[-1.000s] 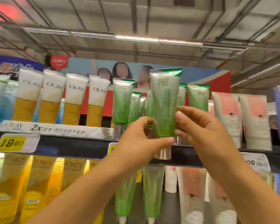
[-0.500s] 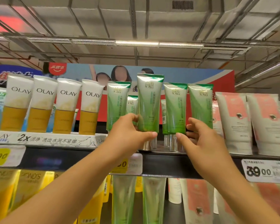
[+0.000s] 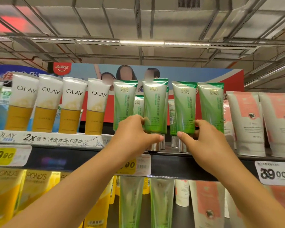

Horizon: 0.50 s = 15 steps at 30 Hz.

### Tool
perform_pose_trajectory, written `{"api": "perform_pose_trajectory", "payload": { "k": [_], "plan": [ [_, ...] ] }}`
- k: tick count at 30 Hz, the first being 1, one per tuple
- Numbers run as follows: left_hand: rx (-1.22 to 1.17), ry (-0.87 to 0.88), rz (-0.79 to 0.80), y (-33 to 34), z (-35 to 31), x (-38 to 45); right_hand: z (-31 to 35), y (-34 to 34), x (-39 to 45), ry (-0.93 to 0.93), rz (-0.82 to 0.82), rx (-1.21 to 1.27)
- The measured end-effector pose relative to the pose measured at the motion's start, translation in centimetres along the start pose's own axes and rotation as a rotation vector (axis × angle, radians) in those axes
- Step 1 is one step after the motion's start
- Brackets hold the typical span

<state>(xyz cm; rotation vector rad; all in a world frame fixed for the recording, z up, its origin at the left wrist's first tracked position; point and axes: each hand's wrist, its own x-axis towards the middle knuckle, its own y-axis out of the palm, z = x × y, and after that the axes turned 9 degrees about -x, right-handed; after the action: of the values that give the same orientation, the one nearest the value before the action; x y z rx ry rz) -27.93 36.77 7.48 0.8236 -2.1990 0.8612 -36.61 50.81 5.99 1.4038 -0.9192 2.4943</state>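
Several green-and-white tubes stand cap-down in a row on the top shelf (image 3: 179,165). My left hand (image 3: 135,134) grips the lower end of the second green tube (image 3: 155,102), whose silver cap rests on the shelf. My right hand (image 3: 206,142) pinches the bottom of the third green tube (image 3: 184,104) between thumb and fingers. More green tubes stand behind these, partly hidden.
White-and-yellow OLAY tubes (image 3: 74,104) fill the shelf to the left, and pink-and-white tubes (image 3: 245,122) stand to the right. Price tags (image 3: 275,173) hang on the shelf edge. A lower shelf holds yellow POND'S tubes (image 3: 34,191) and more green tubes (image 3: 130,199).
My left hand moved the green tube from in front of the shelf down into the row. My right hand left that tube and took hold of the neighbouring one.
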Motion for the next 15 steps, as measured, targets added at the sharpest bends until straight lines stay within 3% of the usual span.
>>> {"api": "perform_pose_trajectory", "payload": {
  "k": [15],
  "plan": [
    [0.188,0.026,-0.113,0.89,0.75,0.34,-0.08,0.39,0.54,0.020,-0.003,0.022]
  ]
}}
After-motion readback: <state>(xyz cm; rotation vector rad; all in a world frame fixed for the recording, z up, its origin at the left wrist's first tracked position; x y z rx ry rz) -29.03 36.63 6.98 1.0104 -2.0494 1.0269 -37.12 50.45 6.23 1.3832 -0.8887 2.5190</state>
